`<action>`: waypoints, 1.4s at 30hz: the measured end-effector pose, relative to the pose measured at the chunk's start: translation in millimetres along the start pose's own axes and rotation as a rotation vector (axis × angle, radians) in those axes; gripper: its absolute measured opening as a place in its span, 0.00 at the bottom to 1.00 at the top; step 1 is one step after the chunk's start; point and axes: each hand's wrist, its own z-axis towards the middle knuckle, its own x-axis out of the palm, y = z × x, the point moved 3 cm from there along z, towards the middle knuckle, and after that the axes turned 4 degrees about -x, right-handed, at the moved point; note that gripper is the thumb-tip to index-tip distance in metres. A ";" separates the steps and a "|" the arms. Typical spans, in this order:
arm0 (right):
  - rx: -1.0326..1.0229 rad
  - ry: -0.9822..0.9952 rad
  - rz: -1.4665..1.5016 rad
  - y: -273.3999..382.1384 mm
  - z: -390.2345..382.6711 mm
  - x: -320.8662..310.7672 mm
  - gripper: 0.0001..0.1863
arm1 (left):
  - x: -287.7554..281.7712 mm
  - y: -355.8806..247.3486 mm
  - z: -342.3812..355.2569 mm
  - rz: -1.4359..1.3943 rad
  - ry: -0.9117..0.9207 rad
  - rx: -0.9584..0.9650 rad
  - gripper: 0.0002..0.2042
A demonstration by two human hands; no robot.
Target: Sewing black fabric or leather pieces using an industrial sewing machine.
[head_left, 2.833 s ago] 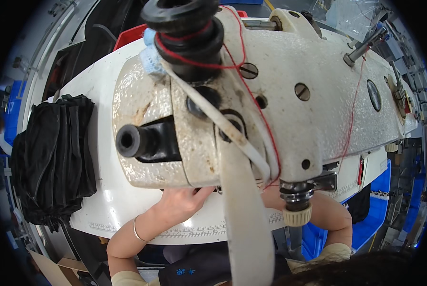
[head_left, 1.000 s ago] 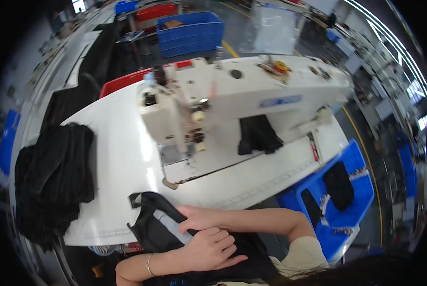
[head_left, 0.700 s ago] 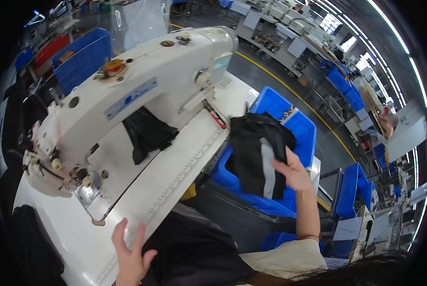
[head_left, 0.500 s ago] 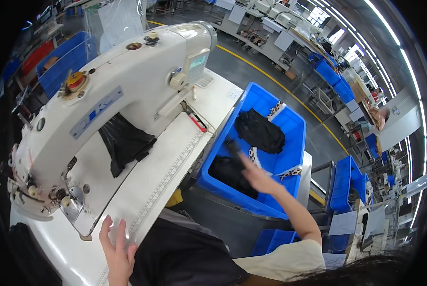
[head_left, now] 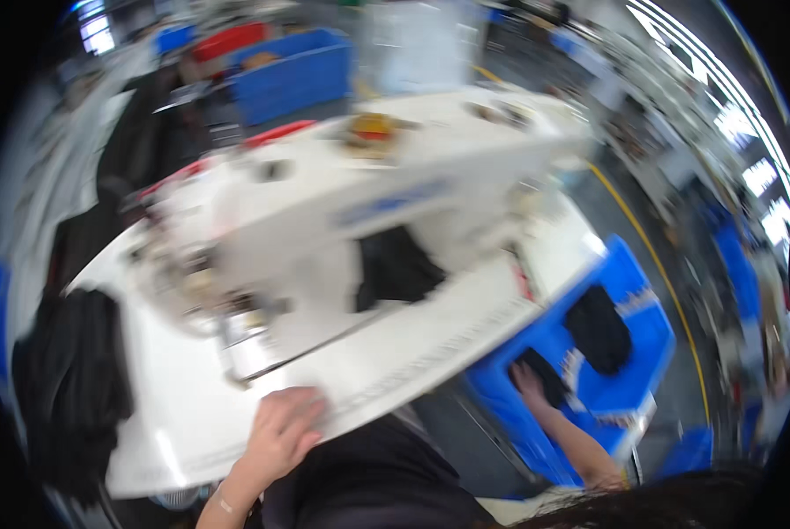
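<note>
In this blurred view, my left hand [head_left: 287,425] rests at the near edge of the white sewing machine table [head_left: 179,441], fingers loosely bent and apart, with nothing seen in them. My right hand [head_left: 529,385] reaches down into a blue bin [head_left: 629,388] at the right. Its fingers look stretched out against a black cloth piece [head_left: 545,375] there. Beside that lies another black cloth bundle [head_left: 599,331], past a leopard-patterned strip [head_left: 571,375]. The white sewing machine [head_left: 298,198] stands before me, with a black piece of fabric [head_left: 395,269] under its arm.
Black fabric [head_left: 73,379] hangs over the table's left end. A red-handled tool [head_left: 523,275] lies at the table's right side. Behind the machine stands another blue bin [head_left: 291,78]. A yellow floor line [head_left: 655,256] runs beyond the right bin.
The view has swung left, showing more of the table's left end. My right hand, earlier blurred above the bin with something dark at its fingers, is now lower, against the black cloth.
</note>
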 end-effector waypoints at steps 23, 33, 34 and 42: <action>-1.552 -0.046 0.553 842.8 -25.2 78.0 0.32 | -258.6 109.9 -219.4 0.582 -1.172 -0.565 0.26; -0.641 -0.065 1.923 812.7 135.3 -95.9 0.20 | -269.1 140.8 -215.7 0.975 -0.510 -0.768 0.17; -0.798 -0.144 1.913 807.4 139.7 -120.7 0.21 | -273.0 149.9 -208.4 0.981 -0.449 -0.845 0.17; -1.400 -0.334 0.716 714.5 59.0 -78.1 0.17 | -300.9 145.5 -150.6 0.807 -0.601 -0.738 0.07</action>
